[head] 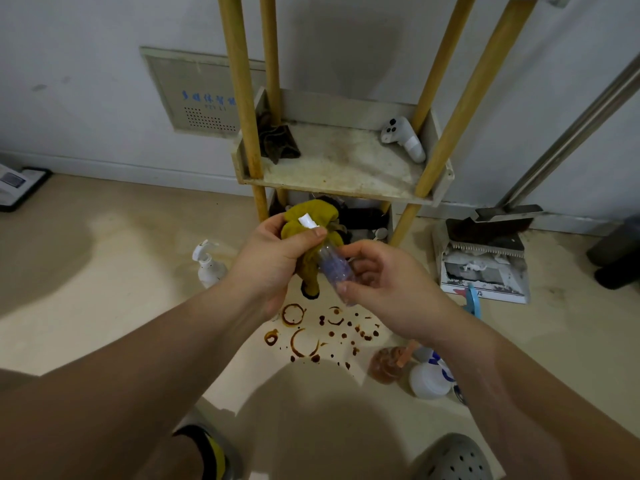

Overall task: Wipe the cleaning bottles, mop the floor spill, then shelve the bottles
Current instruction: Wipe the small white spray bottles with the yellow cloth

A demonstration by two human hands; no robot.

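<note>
Right now I am wiping the small clear plastic bottle with purplish contents (335, 269), which is hanging in mid-air between both hands, above the floor and just in front of the shelf unit. My right hand (384, 282) is pinching its lower body, with thumb and fingers curled round it. My left hand (273, 258) is gripping the mustard-yellow cloth (313, 211), which is bunched round the bottle's upper part, and the thumb is pressing the cloth in near the neck. The white cap (307, 222) is poking out of the folds at the top, and a tail of cloth is dangling below.

To do this well, I judge I should be twisting the bottle with the right hand while the left is squeezing the cloth round it. I would be working from cap to base, then shifting the right-hand pinch so the covered patch gets wiped too. The cap may be a nozzle, so I am wary of pressing it.

Directly below, the brown spill of rings and drops (322, 334) is lying on the beige floor, not yet mopped, and the dangling cloth should clear it. A white pump bottle (207, 265) is standing on the left. An orange-tinted bottle (388, 363) and a white bottle with blue print (429, 379) are sitting on the near right. The pale shelf tray (346, 190) is waiting beyond.
</note>
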